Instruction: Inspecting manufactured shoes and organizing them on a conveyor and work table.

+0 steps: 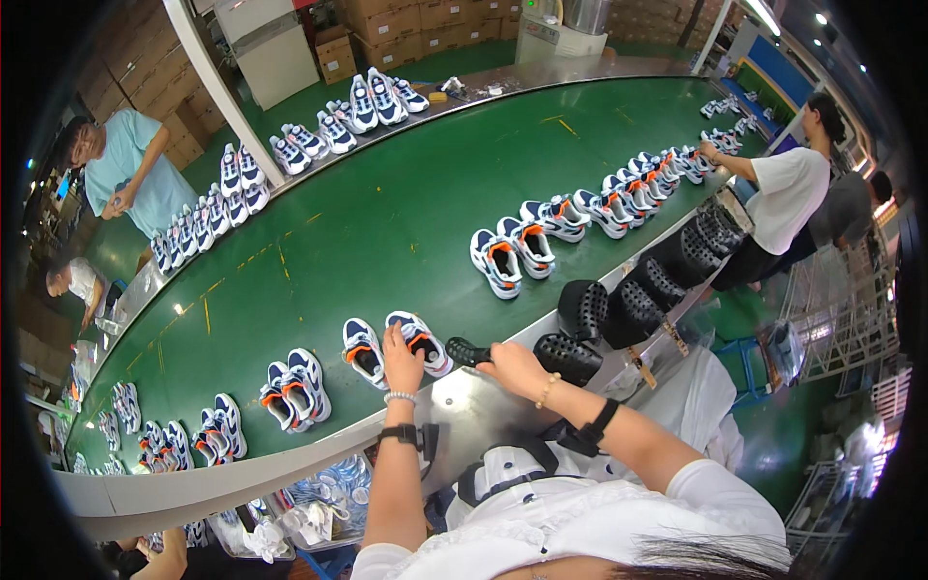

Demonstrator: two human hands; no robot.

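My left hand [401,365] grips the left side of a white and navy sneaker [429,343] with orange lining, its fingers lying along the upper. Its mate [363,351] stands just left on the green belt. My right hand [518,370] is closed on one end of a black, dotted shoe-shaped insert [468,351]. The insert's other end points at the sneaker's heel. Beside my right hand lies a black dotted piece [568,359], with another, a black dotted block [583,310], behind it.
Pairs of sneakers [498,263] line the green belt [377,232] on both sides. More sneakers [377,99] stand on the far ledge. A row of black dotted pieces [667,280] runs right toward a co-worker [788,193]. Another person [135,169] stands across the belt.
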